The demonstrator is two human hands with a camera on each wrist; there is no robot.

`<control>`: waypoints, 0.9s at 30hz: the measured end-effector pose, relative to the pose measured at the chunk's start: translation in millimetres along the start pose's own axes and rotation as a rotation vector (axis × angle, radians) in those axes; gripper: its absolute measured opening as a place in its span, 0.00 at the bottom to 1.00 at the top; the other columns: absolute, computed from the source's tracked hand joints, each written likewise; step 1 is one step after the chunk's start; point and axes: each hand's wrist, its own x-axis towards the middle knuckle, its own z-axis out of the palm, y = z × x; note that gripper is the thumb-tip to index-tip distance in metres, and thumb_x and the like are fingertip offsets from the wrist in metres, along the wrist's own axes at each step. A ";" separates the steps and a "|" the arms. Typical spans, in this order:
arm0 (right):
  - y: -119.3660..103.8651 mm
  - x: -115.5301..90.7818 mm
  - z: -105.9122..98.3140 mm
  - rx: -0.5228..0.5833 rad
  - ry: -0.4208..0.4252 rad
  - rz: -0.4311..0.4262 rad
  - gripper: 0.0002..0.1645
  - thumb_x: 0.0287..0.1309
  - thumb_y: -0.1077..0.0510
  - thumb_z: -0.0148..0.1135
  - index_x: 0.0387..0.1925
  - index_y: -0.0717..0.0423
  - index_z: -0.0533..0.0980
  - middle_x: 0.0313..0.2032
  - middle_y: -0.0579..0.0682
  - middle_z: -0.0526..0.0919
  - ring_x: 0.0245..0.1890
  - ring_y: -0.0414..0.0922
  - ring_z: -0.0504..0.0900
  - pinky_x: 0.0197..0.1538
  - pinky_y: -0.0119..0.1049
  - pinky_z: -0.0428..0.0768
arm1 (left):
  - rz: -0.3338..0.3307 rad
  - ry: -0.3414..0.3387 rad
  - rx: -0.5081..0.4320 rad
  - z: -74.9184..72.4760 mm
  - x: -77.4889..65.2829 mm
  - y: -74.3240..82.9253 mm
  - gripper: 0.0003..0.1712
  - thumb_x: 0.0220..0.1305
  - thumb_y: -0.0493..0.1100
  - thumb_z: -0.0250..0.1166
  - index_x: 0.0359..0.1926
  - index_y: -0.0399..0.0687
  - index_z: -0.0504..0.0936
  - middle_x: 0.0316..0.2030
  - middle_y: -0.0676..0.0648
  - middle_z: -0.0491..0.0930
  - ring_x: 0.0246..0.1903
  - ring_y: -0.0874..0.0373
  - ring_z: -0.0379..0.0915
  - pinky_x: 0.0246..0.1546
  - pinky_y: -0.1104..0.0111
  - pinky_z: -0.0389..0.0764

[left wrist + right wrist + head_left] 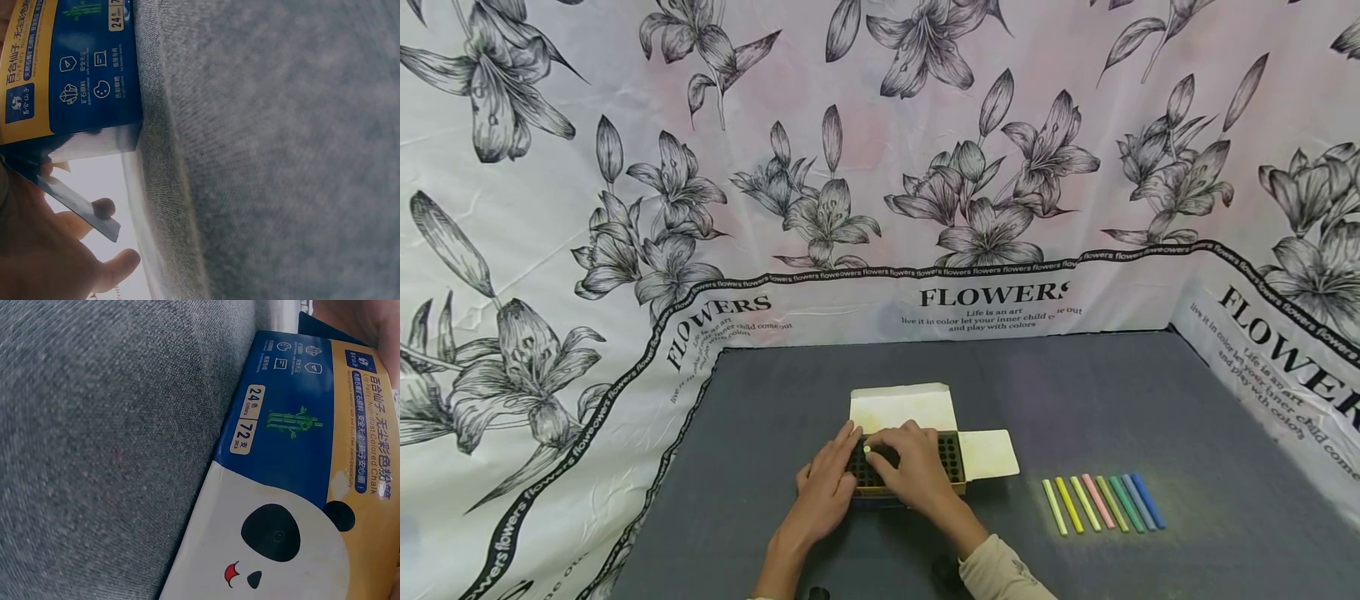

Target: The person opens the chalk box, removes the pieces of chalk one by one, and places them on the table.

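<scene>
A chalk box lies on the grey table with its lid laid back, showing a dark insert full of round holes. Against the box's left end rests my left hand, its fingers stretched along that edge. Over the insert, my right hand pinches a pale yellow-green chalk stick between thumb and forefinger; only its end shows. In the left wrist view, spread left fingers appear beside an open end flap. A printed panda covers part of the box front in the right wrist view.
To the right of the box, several chalk sticks in yellow, pink, green and blue lie side by side. A white side flap sticks out rightward from the box. Flower-printed cloth walls the table's back and sides.
</scene>
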 end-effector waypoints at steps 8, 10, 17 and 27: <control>1.0 1.4 -3.2 0.082 0.013 -0.020 0.12 0.59 0.57 0.72 0.45 0.50 0.87 0.40 0.43 0.89 0.37 0.40 0.75 0.49 0.47 0.65 | 0.002 0.002 -0.008 0.0 -0.4 0.9 0.37 0.73 0.36 0.43 0.81 0.62 0.56 0.81 0.51 0.50 0.78 0.31 0.46 0.62 0.26 0.44; 0.0 2.0 -5.1 0.112 0.024 -0.024 0.12 0.58 0.58 0.72 0.45 0.50 0.87 0.39 0.44 0.88 0.36 0.40 0.75 0.49 0.47 0.64 | 0.001 0.001 -0.008 -0.1 -0.1 1.0 0.37 0.73 0.36 0.43 0.81 0.61 0.56 0.82 0.51 0.50 0.78 0.31 0.46 0.62 0.26 0.43; -5.6 5.8 -15.1 0.163 0.065 -0.019 0.11 0.58 0.59 0.72 0.43 0.51 0.86 0.33 0.41 0.85 0.34 0.37 0.73 0.49 0.47 0.63 | 0.002 -0.003 -0.003 0.4 0.7 0.4 0.36 0.75 0.37 0.42 0.81 0.60 0.55 0.82 0.50 0.49 0.78 0.31 0.46 0.62 0.28 0.45; -2.9 8.8 -43.8 0.193 0.147 -0.028 0.09 0.59 0.60 0.71 0.42 0.51 0.86 0.34 0.43 0.85 0.36 0.43 0.77 0.51 0.49 0.64 | -0.019 0.000 0.022 0.8 1.1 1.2 0.37 0.74 0.37 0.42 0.81 0.60 0.55 0.82 0.50 0.50 0.78 0.32 0.46 0.63 0.28 0.46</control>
